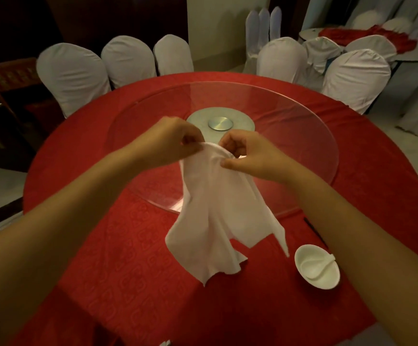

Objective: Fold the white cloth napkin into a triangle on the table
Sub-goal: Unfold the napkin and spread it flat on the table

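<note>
At the lower right of the frame, a small white bowl (317, 265) is seen on the red tablecloth (133, 258), with a white spoon (315, 267) lying inside it. A thin dark object, too dim to be identified, lies on the cloth just above the bowl. At the centre of the frame, the white cloth napkin (218, 216) is held up above the table, unfolded and hanging in loose folds, its lower corners dangling over the tablecloth. Its top edge is pinched by the left hand (170, 141) at the left and by the right hand (248, 153) at the right, fingers curled round the fabric. Beyond the hands, a round glass turntable (303, 126) is set on the table over a metal hub (220, 123). Along the upper part of the frame, chairs in white covers (73, 76) are ranged round the table.
</note>
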